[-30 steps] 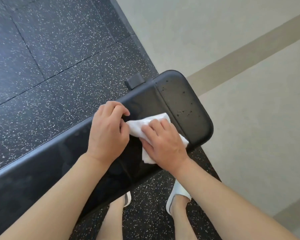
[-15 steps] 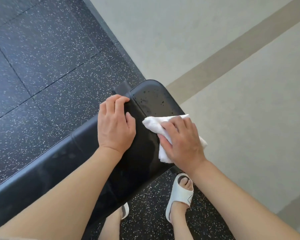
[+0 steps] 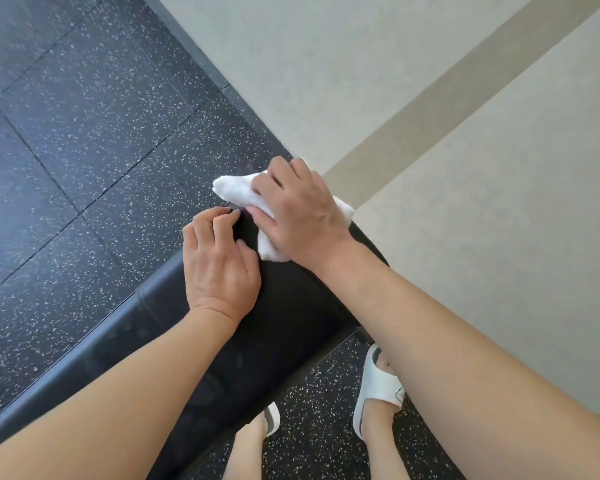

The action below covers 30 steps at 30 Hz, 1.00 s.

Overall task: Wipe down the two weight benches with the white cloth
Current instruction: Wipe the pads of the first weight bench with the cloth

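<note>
Cloth [image 3: 243,194] lies bunched on the far end of the bench [image 3: 291,306], pressed onto the black pad under the right hand [image 3: 300,211]. By my reading the task is partway: this end is being wiped, the long stretch of pad toward the lower left may need passes, and no second bench is in view. The right hand's fingers lie spread and fairly flat over the cloth, pressing rather than pinching, though the fingertips are partly hidden. The left hand [image 3: 219,265] rests on the pad just beside it, fingers curled over the far edge, bracing. Below lie speckled floor [image 3: 84,133] and white sandals [image 3: 378,389].
</note>
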Tool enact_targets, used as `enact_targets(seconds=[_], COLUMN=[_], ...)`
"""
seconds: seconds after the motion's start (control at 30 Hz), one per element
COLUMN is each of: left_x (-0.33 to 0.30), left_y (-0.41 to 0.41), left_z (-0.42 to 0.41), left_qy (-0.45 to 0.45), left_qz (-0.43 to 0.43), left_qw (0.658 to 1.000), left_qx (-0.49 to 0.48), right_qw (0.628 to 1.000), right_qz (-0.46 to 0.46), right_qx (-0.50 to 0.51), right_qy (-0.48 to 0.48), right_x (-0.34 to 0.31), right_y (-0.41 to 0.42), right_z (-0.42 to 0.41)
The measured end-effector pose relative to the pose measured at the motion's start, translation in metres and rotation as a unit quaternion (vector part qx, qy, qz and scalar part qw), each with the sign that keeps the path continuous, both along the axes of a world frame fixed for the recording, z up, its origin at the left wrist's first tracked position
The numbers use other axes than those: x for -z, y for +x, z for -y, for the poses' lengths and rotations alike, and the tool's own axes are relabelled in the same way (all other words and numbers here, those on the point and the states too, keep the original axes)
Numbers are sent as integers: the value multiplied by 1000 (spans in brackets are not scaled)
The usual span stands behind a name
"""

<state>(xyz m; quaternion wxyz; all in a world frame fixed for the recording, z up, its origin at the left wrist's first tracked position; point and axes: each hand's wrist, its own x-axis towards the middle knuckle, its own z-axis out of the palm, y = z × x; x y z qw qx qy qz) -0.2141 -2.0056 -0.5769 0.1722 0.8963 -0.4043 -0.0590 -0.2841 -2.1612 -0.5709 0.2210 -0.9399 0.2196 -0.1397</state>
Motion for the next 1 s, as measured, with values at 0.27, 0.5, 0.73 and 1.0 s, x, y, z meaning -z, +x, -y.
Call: enact_targets(seconds=[0.27, 0.5, 0.73, 1.0], left_x=[4, 7, 7, 4], left_y=[0, 2, 3, 1], left_z=[-3, -3, -2, -2], left_qy=[-18, -11, -4, -4], left_qz=[0, 4, -1, 1], left_qw=[1000, 1000, 1000, 1000], left_qx=[0, 4, 1, -5], right_qw=[996, 997, 989, 994], right_qz=[-56, -33, -117, -14], right_qx=[15, 33, 21, 50], right_qy=[61, 58, 84, 98], right_x=[-8, -4, 8, -3], right_y=[-151, -30, 71, -87], right_z=[-24, 15, 46, 10])
